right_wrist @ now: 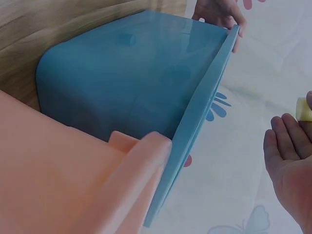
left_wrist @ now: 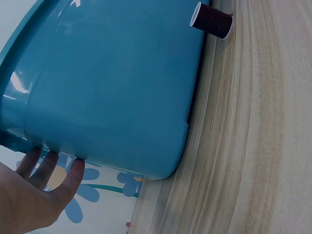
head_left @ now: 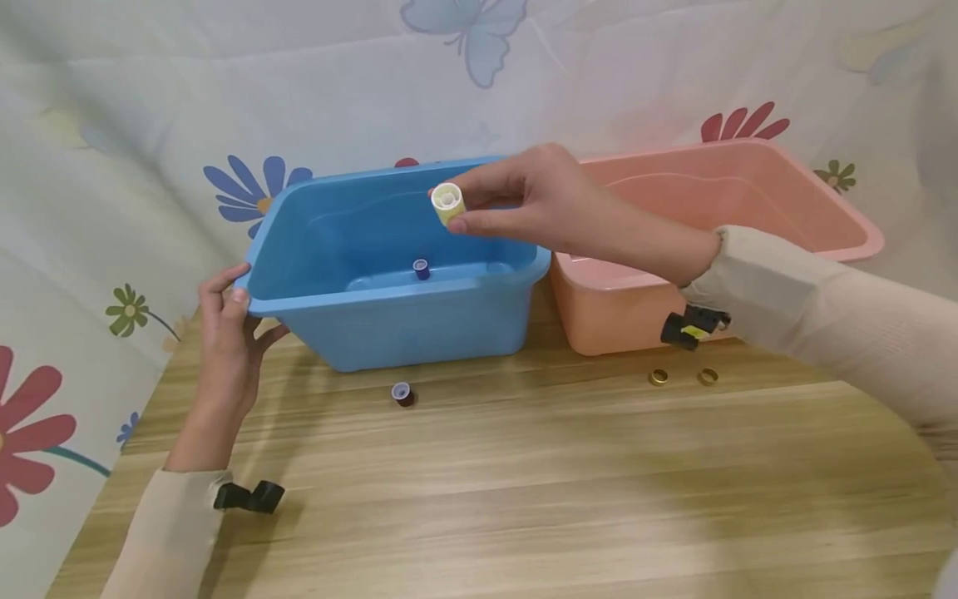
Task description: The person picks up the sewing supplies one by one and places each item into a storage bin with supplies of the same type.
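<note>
Above the blue bin (head_left: 404, 324), my right hand (head_left: 550, 204) pinches a pale yellow spool (head_left: 448, 204) between thumb and fingers; the right wrist view shows part of that spool (right_wrist: 304, 109) at its right edge. My left hand (head_left: 228, 341) grips the bin's left rim corner, thumb on the rim; in the left wrist view its fingertips (left_wrist: 73, 168) touch the bin's side (left_wrist: 112, 87). Inside the bin lies a small purple spool (head_left: 422, 269). A dark spool (head_left: 402, 394) stands on the table before the bin, also visible in the left wrist view (left_wrist: 212, 20).
A pink bin (head_left: 614, 320) stands right of the blue one, partly behind my right forearm. Two gold rings (head_left: 659, 378) (head_left: 708, 377) lie on the wooden table (head_left: 524, 482) in front of it. A flowered cloth (head_left: 337, 91) hangs behind.
</note>
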Available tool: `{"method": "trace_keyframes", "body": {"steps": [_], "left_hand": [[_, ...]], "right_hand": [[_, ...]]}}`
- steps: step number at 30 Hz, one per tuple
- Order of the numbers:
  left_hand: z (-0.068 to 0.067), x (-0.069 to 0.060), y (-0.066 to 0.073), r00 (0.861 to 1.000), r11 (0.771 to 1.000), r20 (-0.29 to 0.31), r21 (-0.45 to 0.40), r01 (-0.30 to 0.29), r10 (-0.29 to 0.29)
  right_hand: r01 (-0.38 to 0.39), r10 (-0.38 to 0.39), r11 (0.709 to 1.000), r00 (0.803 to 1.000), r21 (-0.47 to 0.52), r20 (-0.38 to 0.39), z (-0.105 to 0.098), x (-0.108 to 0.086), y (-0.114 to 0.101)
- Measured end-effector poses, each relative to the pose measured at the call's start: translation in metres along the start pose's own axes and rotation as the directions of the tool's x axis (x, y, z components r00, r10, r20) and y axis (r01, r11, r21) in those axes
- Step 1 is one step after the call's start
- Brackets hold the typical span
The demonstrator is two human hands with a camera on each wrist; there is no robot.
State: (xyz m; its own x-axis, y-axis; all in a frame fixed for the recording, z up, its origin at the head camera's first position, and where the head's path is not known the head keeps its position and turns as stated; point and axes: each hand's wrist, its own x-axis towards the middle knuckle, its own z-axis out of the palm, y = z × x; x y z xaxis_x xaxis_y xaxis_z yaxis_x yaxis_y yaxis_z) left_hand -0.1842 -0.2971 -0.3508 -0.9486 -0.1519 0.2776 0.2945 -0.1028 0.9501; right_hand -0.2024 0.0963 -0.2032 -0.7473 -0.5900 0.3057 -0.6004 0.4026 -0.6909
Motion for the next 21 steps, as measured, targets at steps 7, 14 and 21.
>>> {"method": "trace_keyframes", "body": {"steps": [7,14,21], "left_hand": [[0.002,-0.002,0.002,1.0,1.0,-0.02,-0.008,0.01,-0.01],[0.003,-0.002,0.001,1.0,1.0,-0.025,-0.011,0.007,-0.007],[0.003,-0.001,0.0,1.0,1.0,-0.032,-0.017,-0.001,0.0]], "right_hand": [[-0.008,0.008,1.0,1.0,0.005,-0.002,-0.001,0.007,0.002],[-0.055,0.056,0.998,0.998,0.026,-0.027,-0.004,0.014,0.007],[-0.107,0.108,0.994,0.993,0.024,-0.038,-0.004,0.02,0.012]]}}
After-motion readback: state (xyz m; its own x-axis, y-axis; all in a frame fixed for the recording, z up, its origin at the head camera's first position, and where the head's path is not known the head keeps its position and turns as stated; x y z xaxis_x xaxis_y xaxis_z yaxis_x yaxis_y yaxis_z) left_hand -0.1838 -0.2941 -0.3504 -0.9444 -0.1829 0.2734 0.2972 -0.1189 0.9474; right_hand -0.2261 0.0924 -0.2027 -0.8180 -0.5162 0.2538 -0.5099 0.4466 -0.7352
